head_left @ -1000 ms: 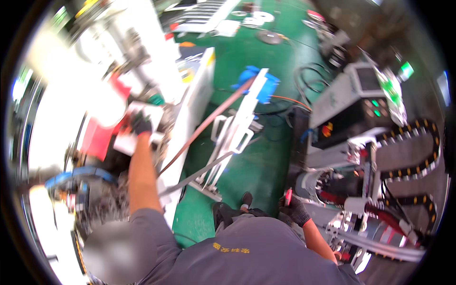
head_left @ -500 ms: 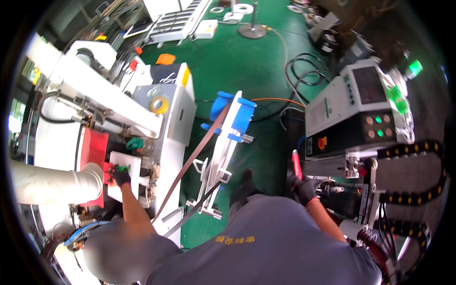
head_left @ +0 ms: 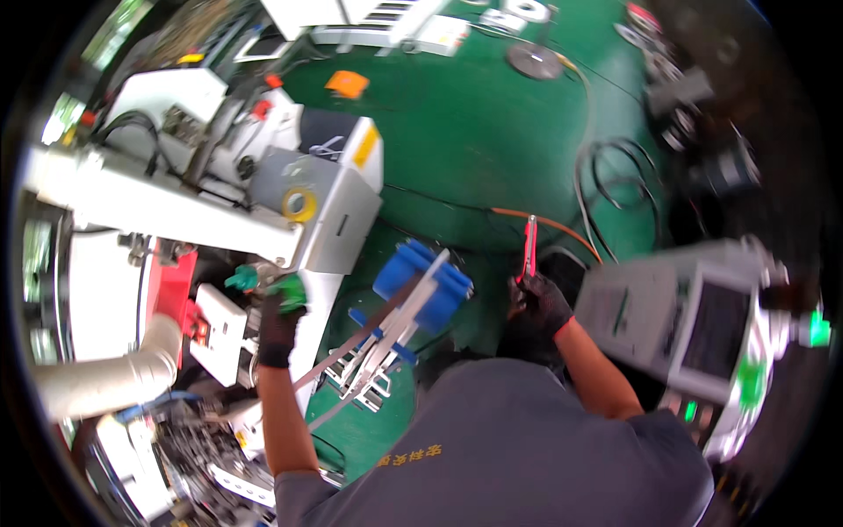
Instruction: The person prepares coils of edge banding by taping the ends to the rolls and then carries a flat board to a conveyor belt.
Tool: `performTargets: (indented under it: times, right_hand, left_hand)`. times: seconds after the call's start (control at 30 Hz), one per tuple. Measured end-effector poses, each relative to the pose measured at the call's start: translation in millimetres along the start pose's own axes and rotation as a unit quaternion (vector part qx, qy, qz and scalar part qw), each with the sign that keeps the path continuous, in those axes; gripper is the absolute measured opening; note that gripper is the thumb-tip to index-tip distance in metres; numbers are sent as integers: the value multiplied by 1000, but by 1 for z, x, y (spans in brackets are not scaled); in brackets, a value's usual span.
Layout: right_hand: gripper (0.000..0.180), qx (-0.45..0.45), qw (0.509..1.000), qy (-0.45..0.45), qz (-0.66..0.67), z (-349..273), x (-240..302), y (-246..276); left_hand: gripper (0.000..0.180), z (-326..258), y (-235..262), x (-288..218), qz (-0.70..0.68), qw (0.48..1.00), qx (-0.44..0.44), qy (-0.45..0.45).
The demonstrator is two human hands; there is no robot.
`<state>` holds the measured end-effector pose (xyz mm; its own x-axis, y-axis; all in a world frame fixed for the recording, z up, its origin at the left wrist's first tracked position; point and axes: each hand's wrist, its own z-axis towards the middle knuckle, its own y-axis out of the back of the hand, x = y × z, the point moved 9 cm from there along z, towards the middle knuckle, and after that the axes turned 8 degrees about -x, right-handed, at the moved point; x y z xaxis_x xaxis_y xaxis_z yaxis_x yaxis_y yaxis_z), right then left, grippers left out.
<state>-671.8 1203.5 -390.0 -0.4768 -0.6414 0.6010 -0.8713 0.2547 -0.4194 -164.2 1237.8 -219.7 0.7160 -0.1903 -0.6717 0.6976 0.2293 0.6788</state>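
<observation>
Reaching into the white machine (head_left: 219, 215), the left hand (head_left: 279, 318) clenches a green knob (head_left: 285, 288); the right hand (head_left: 543, 303) grasps a red-handled tool (head_left: 529, 249), seemingly not yet applied.

A single wide fisheye view looks steeply down from the person's head, so the grey shirt (head_left: 518, 457) fills the lower edge and both forearms rise from it. It faces the green floor (head_left: 457, 132) ahead, with white machinery (head_left: 158, 193) bending along the left rim and a grey control box (head_left: 694, 325) at the right (straight edges curve there). The gloved hands sit near mid-frame.
</observation>
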Motion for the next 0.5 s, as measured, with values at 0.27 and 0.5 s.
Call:
performTargets:
  times: [0.27,0.5]
  right_hand:
    - [32,298,880,37,-367,59,121,-98]
    - [59,369,920,-121,-51,119,199,-66]
  left_hand:
    - [47,99,-313,-179,-588,688,103,412]
    - [49,208,-380,-235,-243,966,-15,85]
